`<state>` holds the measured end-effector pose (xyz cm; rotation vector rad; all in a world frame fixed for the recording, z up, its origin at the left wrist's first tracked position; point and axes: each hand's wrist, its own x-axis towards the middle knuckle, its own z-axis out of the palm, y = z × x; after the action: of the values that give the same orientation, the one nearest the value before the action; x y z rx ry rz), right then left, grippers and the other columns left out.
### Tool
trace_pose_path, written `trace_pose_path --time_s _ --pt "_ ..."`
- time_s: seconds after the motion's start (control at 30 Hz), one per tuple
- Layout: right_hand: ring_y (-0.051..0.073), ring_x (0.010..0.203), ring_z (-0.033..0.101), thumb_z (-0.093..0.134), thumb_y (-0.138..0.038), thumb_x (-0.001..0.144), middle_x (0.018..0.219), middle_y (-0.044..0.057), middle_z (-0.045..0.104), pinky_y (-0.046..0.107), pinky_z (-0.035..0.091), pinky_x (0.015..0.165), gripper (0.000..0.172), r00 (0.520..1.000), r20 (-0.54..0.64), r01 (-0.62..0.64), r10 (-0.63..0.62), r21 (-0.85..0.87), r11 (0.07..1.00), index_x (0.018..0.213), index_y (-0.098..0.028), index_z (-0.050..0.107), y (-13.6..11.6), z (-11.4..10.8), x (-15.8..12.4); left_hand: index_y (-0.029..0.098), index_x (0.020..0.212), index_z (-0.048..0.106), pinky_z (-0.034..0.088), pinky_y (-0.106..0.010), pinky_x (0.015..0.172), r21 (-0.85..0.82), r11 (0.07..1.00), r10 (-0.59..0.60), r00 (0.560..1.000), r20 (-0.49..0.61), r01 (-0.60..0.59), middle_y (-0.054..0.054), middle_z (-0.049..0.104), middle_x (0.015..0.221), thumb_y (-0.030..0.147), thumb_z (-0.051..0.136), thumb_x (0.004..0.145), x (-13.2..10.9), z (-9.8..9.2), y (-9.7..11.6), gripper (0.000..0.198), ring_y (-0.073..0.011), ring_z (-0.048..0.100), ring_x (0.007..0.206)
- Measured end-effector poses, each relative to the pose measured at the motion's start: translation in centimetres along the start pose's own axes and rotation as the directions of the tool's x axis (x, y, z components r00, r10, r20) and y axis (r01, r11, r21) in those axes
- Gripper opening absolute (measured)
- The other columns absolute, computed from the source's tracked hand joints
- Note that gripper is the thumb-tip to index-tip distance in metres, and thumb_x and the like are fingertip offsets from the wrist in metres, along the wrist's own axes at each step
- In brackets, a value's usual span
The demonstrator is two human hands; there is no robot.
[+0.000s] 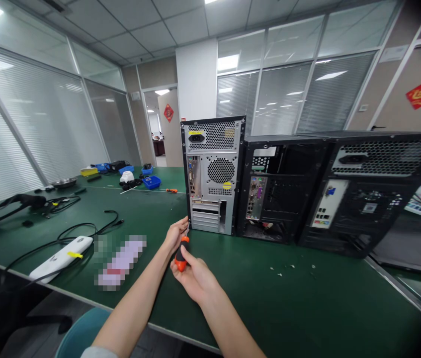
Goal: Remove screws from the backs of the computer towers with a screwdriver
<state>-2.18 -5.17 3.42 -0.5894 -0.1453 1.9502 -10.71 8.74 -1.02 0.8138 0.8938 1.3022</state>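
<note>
A screwdriver (182, 252) with an orange and black handle is gripped in my right hand (199, 278). Its shaft points up and away, and its tip is at the lower left rear corner of a silver-backed computer case (210, 171). At that same corner my left hand (176, 234) has its fingers drawn together beside the tip. Whatever those fingers pinch, if anything, is too small to make out. The case stands upright, its rear panel with fan grille and power socket facing me.
Two black computer cases (281, 189) (370, 194) stand to the right. Small loose bits (292, 266) lie before them. At left are a white power strip (63, 258), cables and a blurred-out object (123, 261). Blue trays (151, 182) and another orange-handled tool (172, 190) sit farther back.
</note>
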Motion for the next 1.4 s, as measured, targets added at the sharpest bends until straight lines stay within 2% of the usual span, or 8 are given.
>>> trace_pose_path --time_s 0.17,0.37,0.83,1.03,1.4 --pt "0.005 0.045 0.047 0.071 -0.012 0.065 0.044 -0.002 0.048 0.016 0.047 0.05 0.021 1.0 0.007 0.014 -0.014 -0.035 0.999 0.052 -0.01 0.055 0.1 -0.2 0.2 0.009 0.107 0.06 0.048 -0.018 0.071 0.002 1.0 0.008 1.0 0.029 -0.008 -0.011 0.062 0.111 -0.003 0.04 0.062 -0.1 0.0 0.0 0.051 -0.0129 0.06 0.094" --pt "0.006 0.048 0.05 0.068 -0.01 0.068 0.044 -0.001 0.047 0.015 0.048 0.05 0.021 1.0 0.015 0.004 -0.004 -0.062 0.998 0.052 -0.011 0.054 0.0 -0.4 0.3 0.01 0.108 0.06 0.048 -0.019 0.075 0.002 1.0 0.006 1.0 0.029 -0.006 -0.011 0.064 0.107 -0.003 0.042 0.064 -0.1 -0.1 0.0 0.049 -0.0127 0.061 0.092" --pt "0.011 0.058 0.06 0.063 -0.014 0.074 0.055 0.004 0.056 0.019 0.052 0.057 0.017 1.0 0.025 -0.005 0.006 -0.032 0.999 0.058 -0.009 0.056 -0.3 -0.3 0.1 0.01 0.107 0.06 0.048 -0.02 0.077 0.015 1.0 0.015 1.0 0.005 -0.015 -0.011 0.063 0.108 -0.003 0.04 0.062 -0.8 0.6 0.3 0.051 -0.0138 0.061 0.093" --pt "0.012 0.061 0.062 0.059 -0.012 0.076 0.061 0.005 0.06 0.02 0.053 0.057 0.014 0.999 0.033 -0.024 0.025 -0.02 1.0 0.063 -0.009 0.058 -0.3 -0.6 0.2 0.012 0.105 0.062 0.046 -0.021 0.085 0.016 1.0 0.018 1.0 0.017 -0.018 -0.01 0.061 0.113 -0.002 0.041 0.064 -0.7 0.5 0.1 0.048 -0.0141 0.059 0.1" --pt "0.014 0.068 0.064 0.049 -0.011 0.082 0.065 0.008 0.064 0.028 0.053 0.077 0.021 0.998 0.061 -0.001 0.0 0.01 1.0 0.067 -0.006 0.061 0.0 -1.3 0.4 0.011 0.107 0.06 0.046 -0.019 0.081 0.003 1.0 0.019 1.0 0.012 -0.019 -0.011 0.059 0.117 -0.001 0.042 0.062 -0.4 0.3 0.0 0.05 -0.0139 0.057 0.103"
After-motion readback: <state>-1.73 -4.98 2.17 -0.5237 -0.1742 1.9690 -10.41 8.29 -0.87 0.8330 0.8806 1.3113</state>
